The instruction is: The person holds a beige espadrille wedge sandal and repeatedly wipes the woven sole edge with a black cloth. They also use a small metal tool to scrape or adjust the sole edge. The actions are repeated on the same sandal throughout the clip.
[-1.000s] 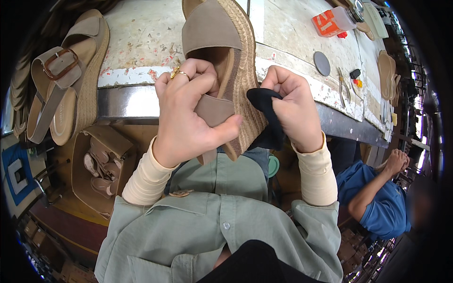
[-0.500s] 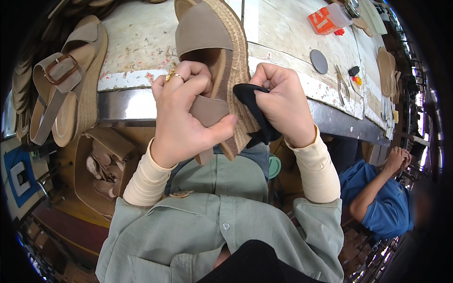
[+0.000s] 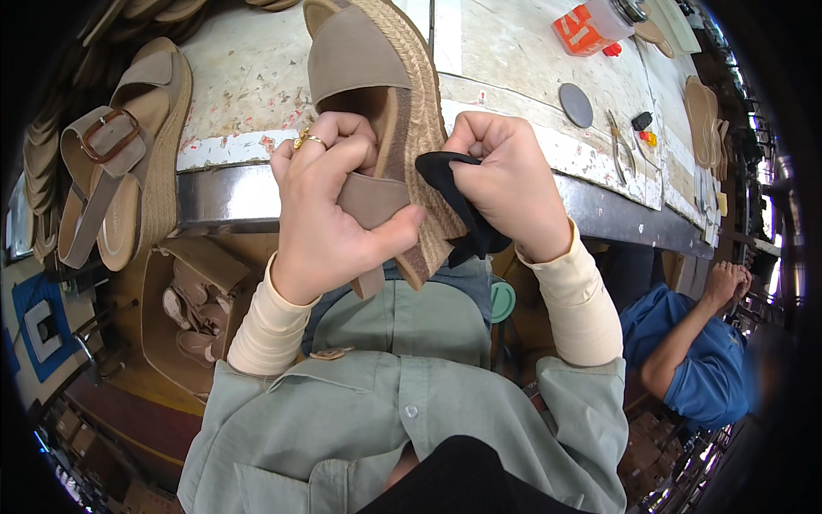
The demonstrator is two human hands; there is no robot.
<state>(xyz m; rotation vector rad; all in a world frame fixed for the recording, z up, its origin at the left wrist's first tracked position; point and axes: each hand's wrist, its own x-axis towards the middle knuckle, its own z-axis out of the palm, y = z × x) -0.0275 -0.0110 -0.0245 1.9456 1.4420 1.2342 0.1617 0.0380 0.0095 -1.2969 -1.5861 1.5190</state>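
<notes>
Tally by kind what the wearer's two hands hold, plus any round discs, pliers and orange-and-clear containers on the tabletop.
Wedge sandal: 1
Black cloth: 1
Grey disc: 1
Pliers: 1
Orange-and-clear container: 1
Total: 5

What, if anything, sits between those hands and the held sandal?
A black cloth, pinched in the right hand, comes between that hand and the woven side of the sandal. Nothing visible separates the left hand from it.

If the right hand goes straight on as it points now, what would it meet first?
Leaving aside the black cloth that the right hand pinches, probably the woven side of the held wedge sandal; depth is unclear in this one view.
</notes>
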